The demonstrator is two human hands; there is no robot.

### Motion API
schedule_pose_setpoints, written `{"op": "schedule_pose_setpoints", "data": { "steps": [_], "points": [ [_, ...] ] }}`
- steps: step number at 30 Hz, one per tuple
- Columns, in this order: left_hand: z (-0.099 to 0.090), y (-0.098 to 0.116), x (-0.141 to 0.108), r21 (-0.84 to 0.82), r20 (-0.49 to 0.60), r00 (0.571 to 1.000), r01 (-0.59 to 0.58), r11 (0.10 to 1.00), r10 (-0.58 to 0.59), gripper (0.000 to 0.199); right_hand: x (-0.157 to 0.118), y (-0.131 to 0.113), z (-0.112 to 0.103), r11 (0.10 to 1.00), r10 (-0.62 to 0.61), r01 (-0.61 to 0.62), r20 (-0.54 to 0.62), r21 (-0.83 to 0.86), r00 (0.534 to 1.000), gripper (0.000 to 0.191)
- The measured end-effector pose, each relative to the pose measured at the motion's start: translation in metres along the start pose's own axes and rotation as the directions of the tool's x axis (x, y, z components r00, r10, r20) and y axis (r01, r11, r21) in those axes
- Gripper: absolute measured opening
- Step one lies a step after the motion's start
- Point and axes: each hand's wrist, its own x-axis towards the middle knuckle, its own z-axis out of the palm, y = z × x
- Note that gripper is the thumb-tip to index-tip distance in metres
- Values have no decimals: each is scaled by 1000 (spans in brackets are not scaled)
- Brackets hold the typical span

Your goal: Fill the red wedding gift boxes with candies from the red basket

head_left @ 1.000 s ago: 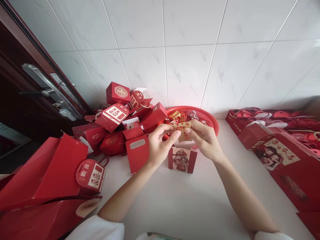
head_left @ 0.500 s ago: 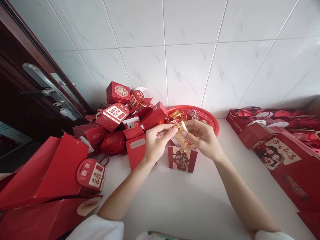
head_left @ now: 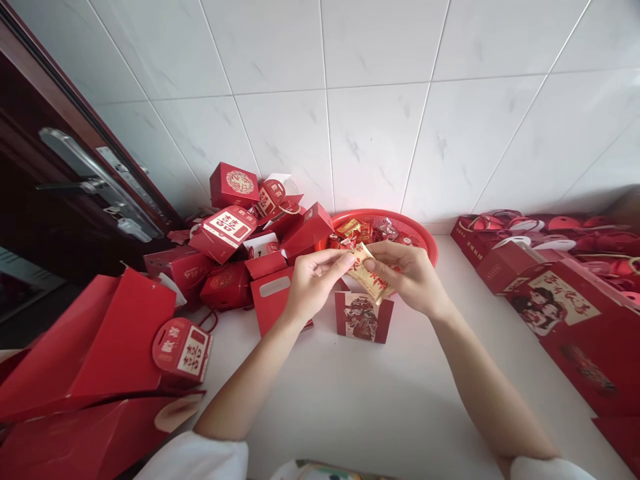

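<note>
A gold candy packet (head_left: 371, 277) with red lettering is held up between my two hands. My left hand (head_left: 316, 280) pinches its left end between thumb and fingers. On the other side, my right hand (head_left: 406, 272) grips the packet's upper right part, thumb in front. Just below stands a small red box (head_left: 361, 317) with a printed picture of figures on its front; the hands and packet hide its top. Behind my hands, a red plastic basket (head_left: 429, 243) contains wrapped sweets (head_left: 356, 231).
Red gift boxes (head_left: 227, 230) lie heaped at the left, by a dark door (head_left: 35, 133) with a metal handle. Larger red bags (head_left: 95, 347) are at the near left. A big red box (head_left: 570, 313) with other red items stands right. A tiled wall (head_left: 375, 147) rises behind.
The gold packet has turned slightly and tipped in my fingers. Both hands keep their hold. The view has shifted a little.
</note>
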Motion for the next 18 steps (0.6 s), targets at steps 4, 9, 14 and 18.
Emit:
{"op": "schedule_pose_setpoints", "data": {
  "steps": [4, 9, 14, 18],
  "points": [
    [-2, 0, 1, 34, 15, 1000, -4, 999, 3, 34, 2, 1, -1, 1000, 16, -16, 16, 19, 1000, 30],
    [-3, -2, 3, -9, 12, 1000, 25, 1000, -24, 33, 4, 3, -2, 994, 48, -49, 14, 96, 999, 33],
    [-4, -5, 5, -62, 42, 994, 103, 993, -100, 36, 4, 5, -2, 998, 49, -48, -14, 51, 999, 34],
    [-4, -5, 5, -54, 17, 994, 105, 993, -104, 36, 3, 6, 0, 997, 58, -57, -25, 43, 998, 36]
  ]
}}
